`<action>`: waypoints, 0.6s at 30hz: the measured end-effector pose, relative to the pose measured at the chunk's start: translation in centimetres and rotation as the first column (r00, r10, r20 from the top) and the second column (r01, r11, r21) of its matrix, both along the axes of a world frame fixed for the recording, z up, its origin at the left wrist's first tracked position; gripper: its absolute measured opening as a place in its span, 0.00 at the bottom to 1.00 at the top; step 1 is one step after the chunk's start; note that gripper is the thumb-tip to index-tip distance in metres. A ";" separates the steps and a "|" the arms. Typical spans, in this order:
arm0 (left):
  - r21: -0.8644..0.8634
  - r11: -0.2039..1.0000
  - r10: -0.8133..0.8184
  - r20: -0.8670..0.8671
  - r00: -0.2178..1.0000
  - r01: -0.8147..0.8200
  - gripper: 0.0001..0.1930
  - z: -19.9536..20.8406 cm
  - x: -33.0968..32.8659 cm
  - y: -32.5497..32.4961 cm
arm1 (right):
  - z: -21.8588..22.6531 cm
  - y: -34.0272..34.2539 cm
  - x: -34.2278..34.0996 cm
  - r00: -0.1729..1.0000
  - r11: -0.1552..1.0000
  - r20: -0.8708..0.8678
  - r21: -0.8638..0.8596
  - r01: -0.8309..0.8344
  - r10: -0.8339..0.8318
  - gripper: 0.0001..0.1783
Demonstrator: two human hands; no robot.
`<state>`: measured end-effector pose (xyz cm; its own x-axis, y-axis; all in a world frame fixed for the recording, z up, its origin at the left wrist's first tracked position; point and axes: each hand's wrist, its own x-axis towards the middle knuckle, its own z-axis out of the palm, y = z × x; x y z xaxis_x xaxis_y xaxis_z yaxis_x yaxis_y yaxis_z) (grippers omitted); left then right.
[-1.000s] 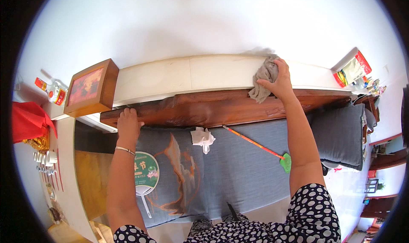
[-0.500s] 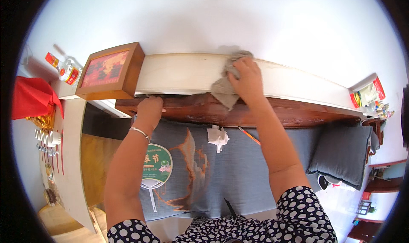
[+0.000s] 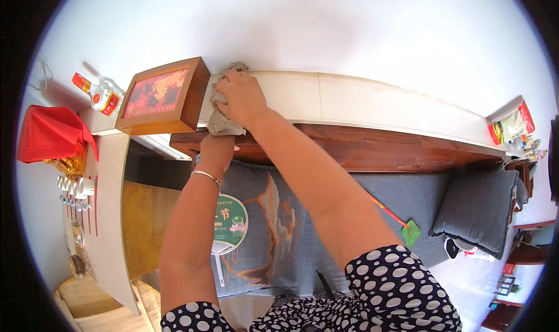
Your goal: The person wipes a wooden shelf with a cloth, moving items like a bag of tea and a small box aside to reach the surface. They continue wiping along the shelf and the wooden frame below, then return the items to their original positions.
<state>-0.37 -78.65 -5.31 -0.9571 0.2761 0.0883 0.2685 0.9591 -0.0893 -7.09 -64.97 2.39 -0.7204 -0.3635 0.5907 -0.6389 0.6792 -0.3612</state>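
Note:
My right hand (image 3: 241, 96) presses a crumpled grey-green cloth (image 3: 223, 122) onto the white ledge (image 3: 349, 96) along the wall. The cloth lies beside a brown wooden framed box (image 3: 195, 99) with a red picture, and hangs over the ledge's front edge. Just below, my left hand (image 3: 217, 150) grips the top of the dark wooden sofa backrest (image 3: 378, 148); the cloth partly covers its fingers, while the thumb shows at the right. A bracelet circles the left wrist. My right forearm crosses above the blue-grey sofa seat (image 3: 326, 253).
On the seat lie a round green hand fan (image 3: 232, 221), a green-headed fly swatter (image 3: 411, 233) and a grey cushion (image 3: 474, 212). A clear bottle (image 3: 106, 99) and a red cloth (image 3: 55, 135) are at left, near white cups (image 3: 86, 186). Packets (image 3: 512, 125) stand at the ledge's right end.
My right hand has swept left along the ledge with the cloth, up to the framed box. The left hand keeps its place on the backrest. The swatter's green head now shows.

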 end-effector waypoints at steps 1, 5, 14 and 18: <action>-0.013 1.000 -0.004 -0.018 1.000 0.004 0.15 -0.4 -0.1 -0.2 | 0.1 1.1 -0.2 0.997 0.998 0.035 -0.006 -0.069 0.069 0.17; -0.006 0.997 0.075 0.036 0.997 -0.075 0.17 0.9 0.4 0.5 | 0.2 8.8 2.2 0.994 0.997 0.102 0.069 0.019 -0.026 0.17; 0.039 0.997 0.072 0.017 0.997 -0.073 0.15 1.5 0.7 1.1 | -1.1 43.4 9.6 0.813 0.811 0.012 0.095 0.578 -0.581 0.19; 0.041 0.997 0.066 0.027 0.997 -0.067 0.12 1.7 1.1 0.9 | -0.5 45.0 10.5 0.396 0.385 -0.016 0.197 0.901 -0.918 0.19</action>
<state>0.77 -77.78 -3.66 -0.9752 0.2088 0.0732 0.2061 0.9776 -0.0428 3.44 -19.96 1.90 -0.7162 0.4667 0.5189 0.4224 0.8817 -0.2101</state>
